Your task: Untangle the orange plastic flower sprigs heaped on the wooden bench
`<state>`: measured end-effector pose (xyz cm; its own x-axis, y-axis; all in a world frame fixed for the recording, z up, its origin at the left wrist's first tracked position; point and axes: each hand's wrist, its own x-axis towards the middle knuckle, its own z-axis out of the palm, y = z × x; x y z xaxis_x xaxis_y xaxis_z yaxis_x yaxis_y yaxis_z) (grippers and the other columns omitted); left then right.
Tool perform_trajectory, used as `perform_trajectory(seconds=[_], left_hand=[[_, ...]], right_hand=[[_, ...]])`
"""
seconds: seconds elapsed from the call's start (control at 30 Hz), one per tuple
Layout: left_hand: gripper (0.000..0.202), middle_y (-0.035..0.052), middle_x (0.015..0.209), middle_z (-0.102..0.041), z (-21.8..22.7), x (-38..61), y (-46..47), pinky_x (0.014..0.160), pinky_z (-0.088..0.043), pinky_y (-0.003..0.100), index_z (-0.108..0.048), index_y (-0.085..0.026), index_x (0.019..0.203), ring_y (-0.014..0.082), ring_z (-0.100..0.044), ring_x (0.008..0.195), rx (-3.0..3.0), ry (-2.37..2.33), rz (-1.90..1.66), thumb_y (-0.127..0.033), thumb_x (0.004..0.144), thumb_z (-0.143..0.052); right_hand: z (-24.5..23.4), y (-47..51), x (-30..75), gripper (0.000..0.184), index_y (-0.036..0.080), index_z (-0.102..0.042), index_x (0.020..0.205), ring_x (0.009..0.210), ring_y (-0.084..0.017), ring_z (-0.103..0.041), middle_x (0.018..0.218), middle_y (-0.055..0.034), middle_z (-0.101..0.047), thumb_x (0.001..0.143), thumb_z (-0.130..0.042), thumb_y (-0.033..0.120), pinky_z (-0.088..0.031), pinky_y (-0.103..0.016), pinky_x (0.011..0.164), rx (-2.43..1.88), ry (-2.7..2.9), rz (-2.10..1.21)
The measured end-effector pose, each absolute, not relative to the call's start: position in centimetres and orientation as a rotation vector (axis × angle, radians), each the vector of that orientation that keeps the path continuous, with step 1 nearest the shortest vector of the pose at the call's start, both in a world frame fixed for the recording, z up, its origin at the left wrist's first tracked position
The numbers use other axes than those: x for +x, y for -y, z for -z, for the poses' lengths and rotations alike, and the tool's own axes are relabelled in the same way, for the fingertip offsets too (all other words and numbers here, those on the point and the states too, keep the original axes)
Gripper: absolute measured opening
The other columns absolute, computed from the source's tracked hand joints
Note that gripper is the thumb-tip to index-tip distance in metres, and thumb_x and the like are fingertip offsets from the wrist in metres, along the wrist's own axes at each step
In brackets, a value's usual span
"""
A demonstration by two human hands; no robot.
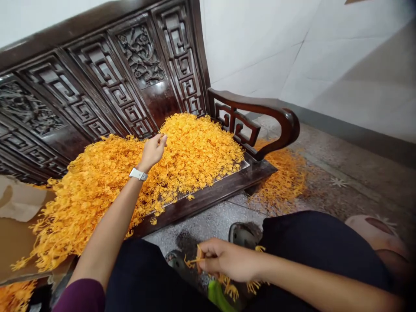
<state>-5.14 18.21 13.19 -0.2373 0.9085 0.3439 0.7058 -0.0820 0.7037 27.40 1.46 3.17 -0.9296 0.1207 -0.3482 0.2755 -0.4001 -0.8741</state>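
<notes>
**Both hands busy with small orange plastic pieces at a carved bench**

Nearest the camera, the right hand (224,260) is closed in a pinch over the person's dark-trousered lap (312,251), with a few orange plastic pieces (191,261) sticking out from between thumb and fingers and more of the same dangling beneath the palm. Just below it lies something bright green (218,297); what it is cannot be told.

Farther out, the left hand (153,149), a white watch (138,174) on its wrist, reaches over the seat of the carved dark wooden bench (208,195). Its fingertips are drawn together on a piece at the top of the big orange heap (195,156) that covers the seat.

Left of the bench seat lies brown cardboard (16,234), partly under the heap. Beyond the bench's armrest (276,115), more orange pieces (286,173) are scattered on the speckled floor, against the white wall (292,52).
</notes>
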Motion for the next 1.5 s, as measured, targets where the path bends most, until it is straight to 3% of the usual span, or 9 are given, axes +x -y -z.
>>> perform_trajectory(seconds=[0.47, 0.53, 0.63, 0.73, 0.83, 0.97, 1.13, 1.3, 1.5], left_hand=[[0.021, 0.0053, 0.074, -0.072, -19.5, -1.7, -14.8, 0.071, -0.046, 0.03, -0.076, -0.021, 0.078, 0.0189, -0.064, 0.068, 2.55, -1.625, -0.674, -0.036, 0.091, -0.069], [0.015, 0.0066, 0.077, -0.073, -19.9, -2.7, -16.6, 0.075, -0.047, 0.031, -0.078, -0.021, 0.097, 0.0208, -0.064, 0.07, 2.49, -1.87, -0.696, -0.031, 0.089, -0.07], [0.063, 0.0112, 0.082, -0.074, -19.4, -4.1, -19.4, 0.083, -0.048, 0.035, -0.057, -0.011, 0.146, 0.0263, -0.066, 0.077, 2.113, -2.399, -0.803, -0.017, 0.085, -0.072], [0.089, 0.0087, 0.073, -0.071, -17.4, -4.2, -19.8, 0.082, -0.048, 0.036, -0.033, -0.004, 0.162, 0.0279, -0.066, 0.072, 1.894, -2.472, -0.753, -0.018, 0.084, -0.073], [0.083, 0.0055, 0.074, -0.072, -14.4, -2.7, -17.0, 0.078, -0.049, 0.033, -0.047, -0.011, 0.156, 0.0247, -0.067, 0.068, 1.904, -2.179, -0.735, -0.031, 0.082, -0.081], [0.058, 0.013, 0.095, -0.077, -11.2, 0.8, -10.8, 0.079, -0.055, 0.035, -0.072, -0.015, 0.128, 0.0233, -0.072, 0.081, 1.616, -1.614, -0.771, -0.06, 0.092, -0.069], [0.078, 0.0145, 0.083, -0.073, -9.3, 6.2, -5.4, 0.081, -0.059, 0.038, -0.079, -0.018, 0.11, 0.027, -0.075, 0.089, 1.248, -1.05, -0.93, -0.086, 0.09, -0.047], [0.054, 0.0074, 0.089, -0.075, -8.3, 8.6, -5.0, 0.079, -0.058, 0.032, -0.074, -0.024, 0.127, 0.0181, -0.071, 0.079, 1.193, -1.158, -1.159, -0.053, 0.083, -0.085], [0.032, 0.0057, 0.089, -0.075, -8.2, 7.7, -5.5, 0.075, -0.056, 0.025, -0.08, -0.019, 0.104, 0.0147, -0.068, 0.078, 1.074, -1.203, -1.286, -0.042, 0.083, -0.086]], right_hand=[[-4.7, -0.9, 26.5, 0.009, 0.015, -0.065, 0.085, 0.051, -0.007, -0.041, 0.059, 0.0067, -0.05, 0.094, -0.063, 0.017, -0.03, -0.018, 0.049, 0.525, -1.807, 2.356], [-4.7, -0.7, 26.4, 0.008, 0.014, -0.066, 0.085, 0.052, -0.007, -0.042, 0.061, 0.0065, -0.051, 0.093, -0.064, 0.017, -0.03, -0.019, 0.05, 0.514, -1.836, 2.325], [-4.6, -0.3, 26.2, 0.008, 0.014, -0.067, 0.087, 0.051, -0.007, -0.042, 0.061, 0.0066, -0.051, 0.093, -0.063, 0.017, -0.031, -0.019, 0.051, 0.461, -1.848, 2.312], [-4.8, -0.1, 26.3, 0.009, 0.015, -0.067, 0.086, 0.051, -0.007, -0.041, 0.06, 0.0067, -0.049, 0.094, -0.062, 0.018, -0.032, -0.02, 0.052, 0.438, -1.871, 2.327], [-5.5, -0.6, 26.9, 0.01, 0.014, -0.066, 0.087, 0.055, -0.008, -0.043, 0.061, 0.0059, -0.051, 0.095, -0.064, 0.02, -0.034, -0.02, 0.054, 0.379, -1.922, 2.397], [-8.1, -3.0, 28.3, 0.021, 0.014, -0.068, 0.094, 0.058, -0.007, -0.044, 0.069, 0.004, -0.055, 0.099, -0.066, 0.035, -0.034, -0.02, 0.055, 0.337, -1.899, 2.669], [-12.0, -9.1, 28.1, 0.022, 0.018, -0.068, 0.116, 0.061, -0.008, -0.052, 0.085, -0.0005, -0.06, 0.101, -0.063, 0.033, -0.039, -0.021, 0.05, 0.42, -1.802, 3.097], [-12.3, -14.4, 26.2, 0.02, 0.02, -0.072, 0.115, 0.078, -0.012, -0.055, 0.094, -0.0044, -0.06, 0.099, -0.068, 0.031, -0.037, -0.02, 0.048, 0.782, -2.06, 3.17], [-10.3, -16.5, 25.1, 0.026, 0.018, -0.071, 0.103, 0.078, -0.014, -0.054, 0.089, -0.0043, -0.06, 0.098, -0.069, 0.043, -0.045, -0.024, 0.056, 1.04, -2.306, 2.852]])
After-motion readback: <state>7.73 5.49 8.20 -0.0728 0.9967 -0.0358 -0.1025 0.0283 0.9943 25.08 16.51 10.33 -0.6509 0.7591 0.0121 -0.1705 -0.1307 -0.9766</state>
